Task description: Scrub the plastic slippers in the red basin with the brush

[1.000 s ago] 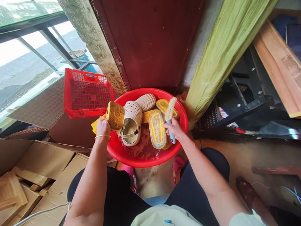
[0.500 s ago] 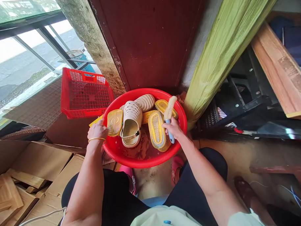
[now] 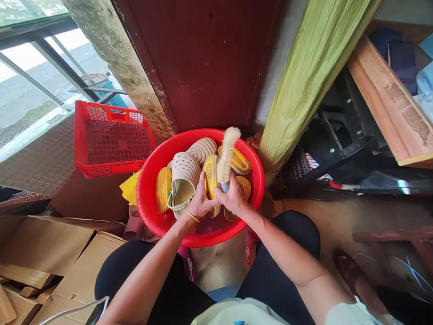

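Observation:
A red basin [image 3: 147,212] with some water holds several clogs and slippers. My left hand [image 3: 202,202] is closed on the near end of a yellow-soled slipper [image 3: 210,172], which is tilted up. Around the blue-grey handle of a scrub brush [image 3: 225,155], my right hand [image 3: 235,194] is wrapped. Its pale bristles point up and away, beside the slipper. A beige clog [image 3: 182,178] lies left of my left hand, with another beige shoe [image 3: 202,150] behind it. One yellow sole [image 3: 163,189] leans at the basin's left; a yellow slipper [image 3: 238,159] lies at the back right.
Left of the basin stands a red plastic crate [image 3: 114,144], with a yellow cloth-like piece [image 3: 130,188] below it. An opened cardboard box [image 3: 50,244] with wood pieces is at lower left. A green curtain [image 3: 297,75] hangs right, near a wooden drawer [image 3: 399,102].
My left hand has left the basin's left rim and taken hold of the yellow-soled slipper. My right hand has moved slightly left with the brush. The slipper is now lifted and turned.

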`<state>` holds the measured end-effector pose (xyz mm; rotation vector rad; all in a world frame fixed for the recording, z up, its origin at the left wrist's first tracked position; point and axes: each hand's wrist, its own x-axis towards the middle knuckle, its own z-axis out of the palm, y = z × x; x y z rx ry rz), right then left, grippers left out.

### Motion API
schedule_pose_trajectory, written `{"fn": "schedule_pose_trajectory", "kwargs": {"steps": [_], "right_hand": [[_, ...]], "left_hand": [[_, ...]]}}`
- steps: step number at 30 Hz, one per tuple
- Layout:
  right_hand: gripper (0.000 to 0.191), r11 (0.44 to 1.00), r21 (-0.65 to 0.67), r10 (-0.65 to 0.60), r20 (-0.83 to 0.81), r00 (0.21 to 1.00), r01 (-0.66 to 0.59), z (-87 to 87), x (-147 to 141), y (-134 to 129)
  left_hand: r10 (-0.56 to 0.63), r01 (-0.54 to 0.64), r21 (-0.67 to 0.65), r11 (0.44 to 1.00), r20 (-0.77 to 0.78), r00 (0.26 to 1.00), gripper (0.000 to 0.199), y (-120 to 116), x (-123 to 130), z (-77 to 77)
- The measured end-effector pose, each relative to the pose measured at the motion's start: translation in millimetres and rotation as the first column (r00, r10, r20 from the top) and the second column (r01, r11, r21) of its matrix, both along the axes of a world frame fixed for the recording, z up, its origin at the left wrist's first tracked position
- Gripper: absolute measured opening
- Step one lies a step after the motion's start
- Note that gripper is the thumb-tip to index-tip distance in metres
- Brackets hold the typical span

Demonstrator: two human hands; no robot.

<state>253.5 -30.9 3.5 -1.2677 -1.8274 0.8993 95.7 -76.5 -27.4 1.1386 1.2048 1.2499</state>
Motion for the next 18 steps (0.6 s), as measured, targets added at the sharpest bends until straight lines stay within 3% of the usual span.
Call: {"fn": "schedule_pose_trajectory", "kwargs": {"steps": [3,7,11,15,18], "right_hand": [[0.057,0.987,-0.02,0.162,0.059,0.985,-0.161,1.7,10.5,4.4],[0.056,0.978,0.12,0.138,0.229,0.964,-0.169,5.0,25.3,10.4],[0.054,0.943,0.187,0.168,0.442,0.881,-0.274,2.6,26.5,6.3],[0.053,0.97,0.177,0.06,0.495,0.867,-0.168,-3.3,31.0,17.1],[0.052,0.979,0.182,-0.003,0.449,0.893,-0.088,-5.6,35.3,28.1]], "left_hand": [[0.055,-0.049,-0.074,0.996,0.074,0.996,0.128,0.4,-2.2,-1.9],[0.132,-0.066,-0.275,0.959,0.229,0.965,0.106,-2.6,-5.7,2.6],[0.14,-0.055,-0.318,0.946,0.251,0.958,0.092,-4.1,-9.1,7.8],[0.166,-0.066,-0.358,0.931,0.256,0.952,0.094,-5.9,-13.3,10.1],[0.122,-0.004,-0.347,0.938,0.319,0.94,0.095,-7.7,-17.1,12.5]]}}
